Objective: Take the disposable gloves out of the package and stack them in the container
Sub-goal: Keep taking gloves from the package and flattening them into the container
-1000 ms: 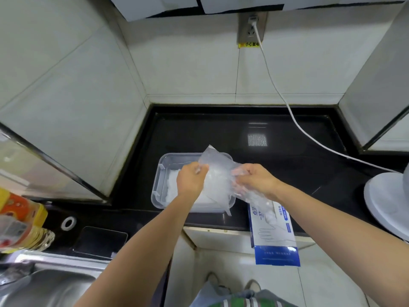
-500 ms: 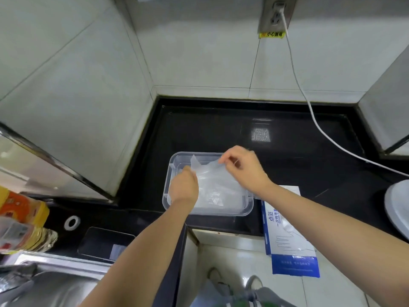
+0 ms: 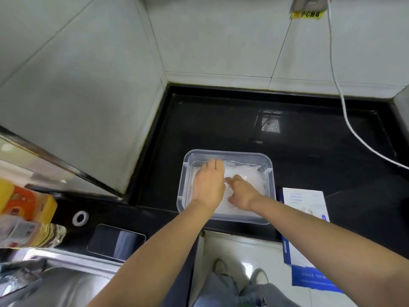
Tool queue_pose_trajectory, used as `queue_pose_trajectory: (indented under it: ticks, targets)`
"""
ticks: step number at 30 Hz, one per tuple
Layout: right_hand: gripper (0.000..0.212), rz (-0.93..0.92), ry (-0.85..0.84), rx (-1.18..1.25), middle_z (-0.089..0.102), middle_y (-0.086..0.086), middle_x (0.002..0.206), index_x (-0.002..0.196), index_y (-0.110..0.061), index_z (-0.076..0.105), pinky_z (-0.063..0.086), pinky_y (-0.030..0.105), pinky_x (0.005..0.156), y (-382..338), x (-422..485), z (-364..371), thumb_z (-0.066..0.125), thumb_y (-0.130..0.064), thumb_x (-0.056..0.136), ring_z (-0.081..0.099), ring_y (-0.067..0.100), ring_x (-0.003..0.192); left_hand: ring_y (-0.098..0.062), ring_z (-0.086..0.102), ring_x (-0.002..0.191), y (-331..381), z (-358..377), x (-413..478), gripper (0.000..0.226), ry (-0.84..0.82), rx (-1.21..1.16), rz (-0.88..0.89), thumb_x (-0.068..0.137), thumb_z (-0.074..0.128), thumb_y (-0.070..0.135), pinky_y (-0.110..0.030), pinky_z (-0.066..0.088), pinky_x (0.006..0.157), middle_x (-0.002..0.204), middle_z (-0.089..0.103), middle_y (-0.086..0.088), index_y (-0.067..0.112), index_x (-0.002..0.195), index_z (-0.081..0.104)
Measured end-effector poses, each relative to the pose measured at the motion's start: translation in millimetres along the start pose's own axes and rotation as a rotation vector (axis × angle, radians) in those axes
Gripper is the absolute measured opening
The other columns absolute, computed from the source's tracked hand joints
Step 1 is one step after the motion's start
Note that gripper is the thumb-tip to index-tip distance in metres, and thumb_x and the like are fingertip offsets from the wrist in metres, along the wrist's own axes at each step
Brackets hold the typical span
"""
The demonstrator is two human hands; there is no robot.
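Observation:
A clear plastic container sits on the black counter near its front edge. Translucent disposable gloves lie stacked inside it. My left hand lies flat on the stack's left side, fingers straight and pointing away. My right hand rests on the gloves in the middle of the container, fingers bent toward the left hand; what its fingertips do is hidden. The blue and white glove package lies to the right of the container, hanging over the counter's front edge.
A white cable runs from the wall socket across the counter's right side. A phone lies face up by the steel sink at the lower left. Yellow and orange packets stand at the far left. Tiled walls enclose the corner.
Both hands have come down into the container with the glove they held in the air a second ago. It now lies on the stack under my hands.

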State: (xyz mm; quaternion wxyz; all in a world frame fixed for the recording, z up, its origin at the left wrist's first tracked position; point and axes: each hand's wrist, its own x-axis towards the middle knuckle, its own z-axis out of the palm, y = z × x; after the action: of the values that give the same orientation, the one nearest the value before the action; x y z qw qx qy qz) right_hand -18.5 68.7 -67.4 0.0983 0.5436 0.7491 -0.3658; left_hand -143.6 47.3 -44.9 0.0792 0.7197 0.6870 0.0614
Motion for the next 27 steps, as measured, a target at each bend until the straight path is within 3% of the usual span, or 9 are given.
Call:
queue_pose_trajectory:
  ticks: [3,7,9,11,13,15,20,23,27]
  targets:
    - [0.063,0.01,-0.003,0.018,0.04,0.01,0.138,0.15,-0.016,0.034,0.045,0.03,0.099,0.6,3.6,2.5,0.055,-0.001,0.093,0.056,0.027,0.117,-0.026,0.061,0.107,0.6,14.0,5.8,0.041,-0.276,-0.057,-0.025,0.091,0.063,0.018,-0.031,0.052,0.086,0.124,0.055,-0.009,0.016,0.129,0.048]
    - [0.062,0.103,0.009,-0.075,0.031,0.013,0.151,0.154,-0.015,0.025,0.04,0.033,0.108,9.6,5.8,-1.9,0.05,-0.006,0.098,0.047,0.03,0.13,-0.03,0.05,0.12,-14.9,27.6,4.5,0.075,-0.597,-0.133,-0.155,0.088,0.067,0.031,-0.035,0.046,0.093,0.145,0.029,-0.011,0.031,0.147,0.02]
    - [0.058,0.15,0.037,-0.137,0.031,0.019,0.151,0.152,-0.01,0.026,0.04,0.037,0.105,14.9,6.4,-5.0,0.047,-0.009,0.098,0.043,0.034,0.132,-0.031,0.046,0.123,-22.2,33.3,4.0,0.084,-0.616,-0.128,-0.15,0.086,0.069,0.033,-0.036,0.047,0.096,0.152,0.017,-0.011,0.036,0.148,0.012]
    - [0.066,0.174,-0.015,-0.164,0.02,0.017,0.156,0.155,-0.012,0.015,0.04,0.037,0.107,17.1,5.1,-4.0,0.048,-0.01,0.098,0.036,0.034,0.137,-0.032,0.043,0.127,-26.0,38.5,2.8,0.094,-0.627,-0.106,-0.138,0.083,0.071,0.038,-0.038,0.047,0.097,0.155,0.008,-0.009,0.039,0.149,0.004]
    - [0.083,0.17,-0.105,-0.18,0.003,0.015,0.161,0.157,-0.016,-0.002,0.04,0.038,0.111,17.3,2.4,0.9,0.054,-0.009,0.097,0.025,0.035,0.144,-0.033,0.041,0.128,-26.6,41.9,2.2,0.099,-0.635,-0.089,-0.139,0.081,0.072,0.041,-0.039,0.046,0.099,0.155,0.008,-0.01,0.039,0.149,0.001]
    - [0.091,0.169,-0.167,-0.147,-0.006,0.013,0.161,0.156,-0.018,-0.007,0.04,0.039,0.111,18.0,0.6,6.8,0.057,-0.004,0.094,0.026,0.037,0.143,-0.034,0.039,0.13,-25.1,43.0,2.0,0.101,-0.647,-0.056,-0.156,0.08,0.073,0.04,-0.04,0.045,0.1,0.154,0.008,-0.011,0.038,0.149,0.0]
    - [0.085,0.147,-0.235,-0.102,-0.009,0.016,0.163,0.156,-0.015,-0.008,0.031,0.04,0.116,19.3,-0.8,5.9,0.051,-0.001,0.097,0.018,0.036,0.148,-0.035,0.037,0.132,-17.5,39.2,-0.7,0.096,-0.664,0.043,-0.152,0.087,0.067,0.036,-0.04,0.043,0.101,0.156,0.007,-0.01,0.035,0.152,-0.004]
    - [0.069,0.098,-0.181,-0.073,0.011,0.016,0.162,0.158,-0.014,0.008,0.035,0.033,0.111,15.3,-7.7,-4.9,0.046,-0.01,0.1,0.031,0.032,0.143,-0.031,0.044,0.126,-12.5,29.9,-0.2,0.085,-0.647,0.06,-0.137,0.092,0.06,0.035,-0.035,0.047,0.093,0.154,0.016,-0.012,0.031,0.153,0.002]
    - [0.037,-0.078,0.178,0.009,0.048,0.007,0.137,0.135,-0.016,0.055,0.046,0.031,0.1,13.8,-30.4,-26.2,0.05,-0.015,0.099,0.057,0.024,0.113,-0.024,0.059,0.113,1.9,7.6,1.3,0.051,-0.353,0.071,-0.175,0.099,0.048,0.03,-0.027,0.051,0.085,0.134,0.054,-0.008,0.022,0.148,0.033]
